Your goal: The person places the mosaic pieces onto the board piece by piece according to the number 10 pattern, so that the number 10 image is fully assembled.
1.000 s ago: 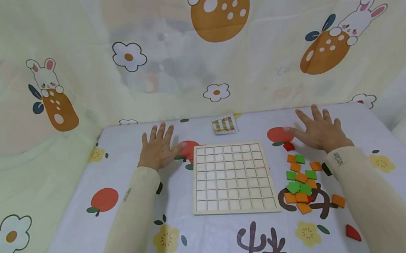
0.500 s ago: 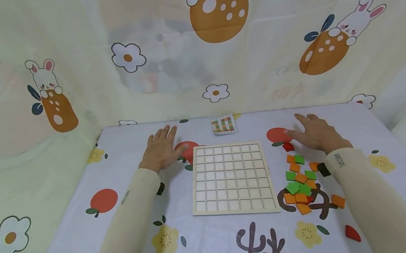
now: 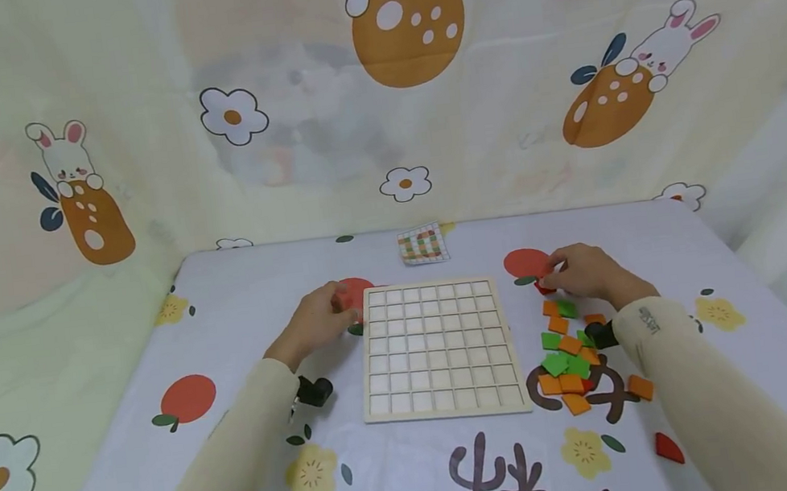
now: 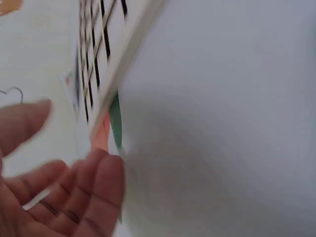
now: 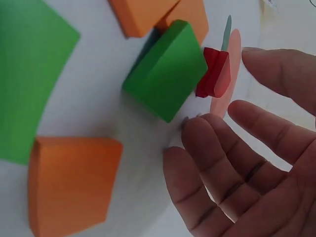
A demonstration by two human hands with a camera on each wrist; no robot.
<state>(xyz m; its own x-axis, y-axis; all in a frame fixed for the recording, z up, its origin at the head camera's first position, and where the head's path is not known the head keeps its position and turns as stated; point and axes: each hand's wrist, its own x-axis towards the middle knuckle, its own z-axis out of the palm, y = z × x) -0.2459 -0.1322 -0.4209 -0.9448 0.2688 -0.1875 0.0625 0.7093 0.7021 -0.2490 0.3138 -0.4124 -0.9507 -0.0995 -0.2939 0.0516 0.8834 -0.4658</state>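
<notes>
A pale wooden board with a grid of square cells lies flat in the middle of the table. My left hand is beside its far left corner, fingers loosely bent with a gap to the thumb, holding nothing. At the far end of the coloured pieces is my right hand, close to a red piece. The right wrist view shows its thumb and fingers spread apart around nothing. Nearer lie a green tile and an orange tile; in the head view the hand partly hides the red piece.
Several green and orange tiles lie loosely heaped right of the board. An orange tile and a red quarter-round piece lie apart. A small card with a coloured grid pattern is behind the board, before the patterned curtain.
Both hands, first spread flat near the table's far edge, have come nearer with fingers bending. The left moved toward the board's corner, the right toward the red piece. The head view shifted slightly.
</notes>
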